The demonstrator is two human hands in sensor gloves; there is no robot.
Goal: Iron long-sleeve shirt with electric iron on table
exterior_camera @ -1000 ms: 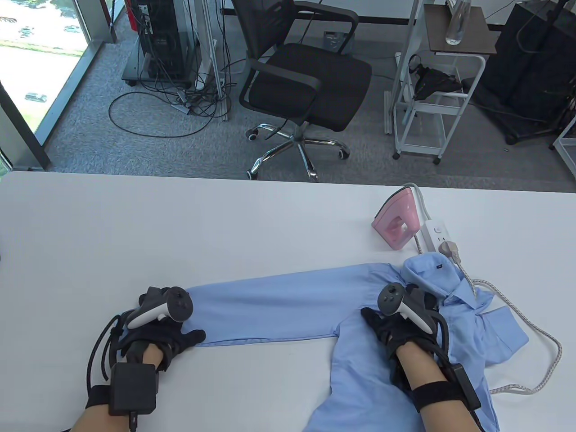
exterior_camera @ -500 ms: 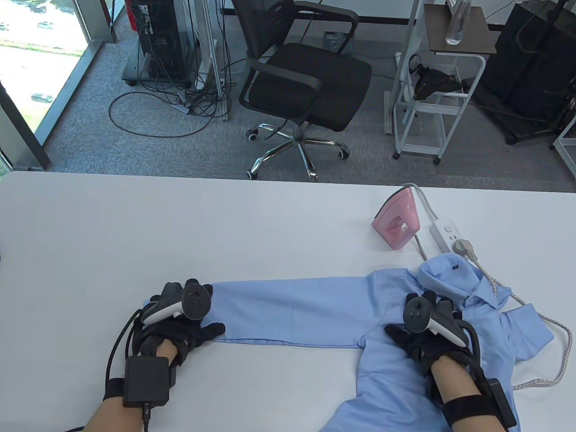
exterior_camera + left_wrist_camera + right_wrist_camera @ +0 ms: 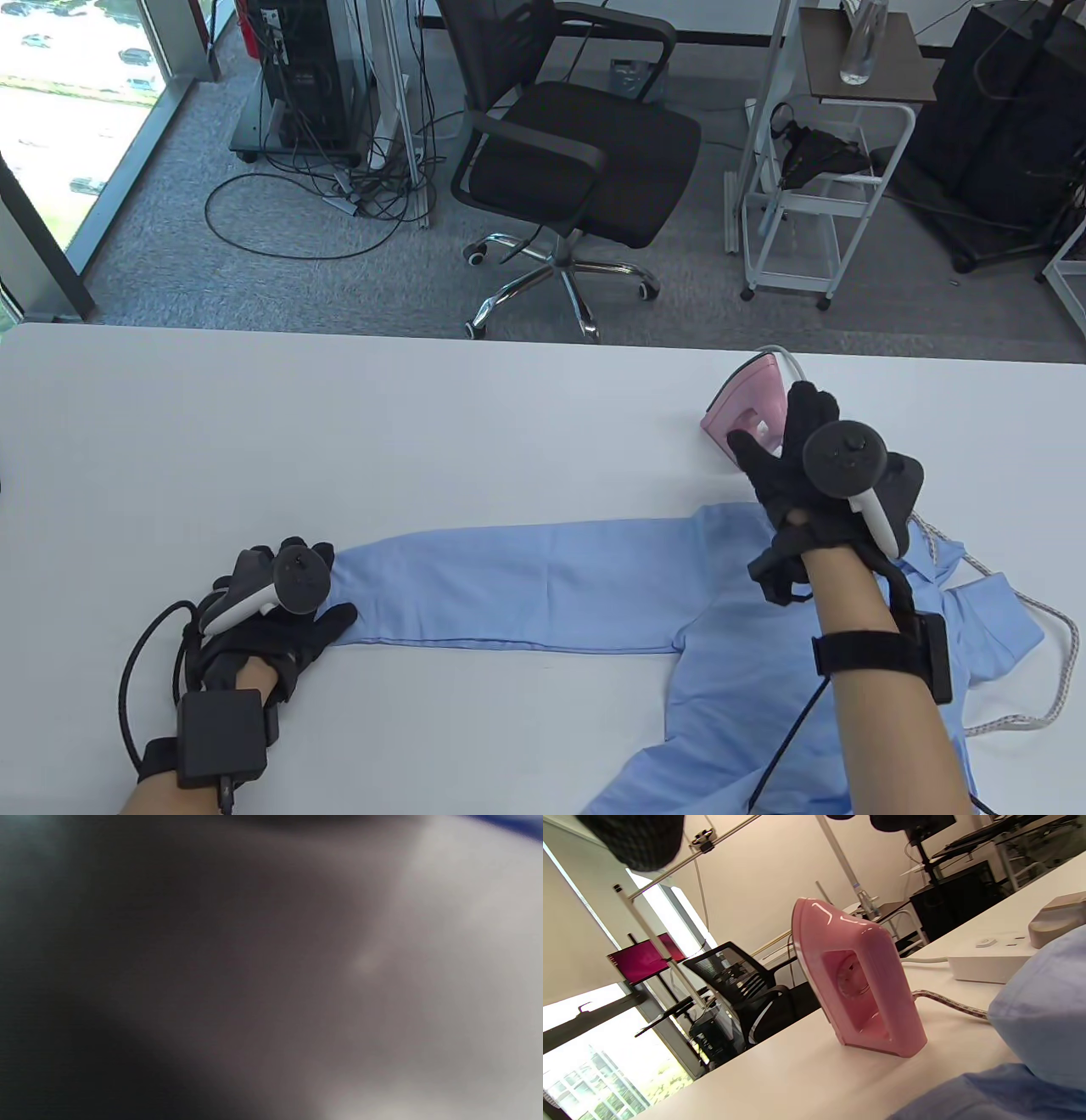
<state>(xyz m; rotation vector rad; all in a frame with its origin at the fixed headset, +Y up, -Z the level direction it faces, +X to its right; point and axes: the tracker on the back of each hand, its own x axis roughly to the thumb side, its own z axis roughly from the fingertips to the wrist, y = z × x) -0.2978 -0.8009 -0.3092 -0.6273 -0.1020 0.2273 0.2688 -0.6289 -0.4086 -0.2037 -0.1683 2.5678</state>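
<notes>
A light blue long-sleeve shirt (image 3: 543,586) lies on the white table (image 3: 339,424), one sleeve stretched out to the left. My left hand (image 3: 293,624) presses flat on the sleeve's cuff end. A pink electric iron (image 3: 747,407) stands upright on its heel at the back right; it also shows in the right wrist view (image 3: 857,980). My right hand (image 3: 776,441) is raised above the shirt with fingers spread, just in front of the iron and apart from it, holding nothing. The left wrist view is a dark blur.
A white power strip (image 3: 992,959) with a plug lies right of the iron, mostly hidden behind my right hand in the table view. The iron's braided cord (image 3: 1052,679) loops off the shirt's right side. An office chair (image 3: 577,144) and a cart (image 3: 814,170) stand beyond the far edge.
My right hand has lifted off the shirt body and moved up to the iron, fingers open. My left hand has slid left along the sleeve, pulling the cuff end leftward.
</notes>
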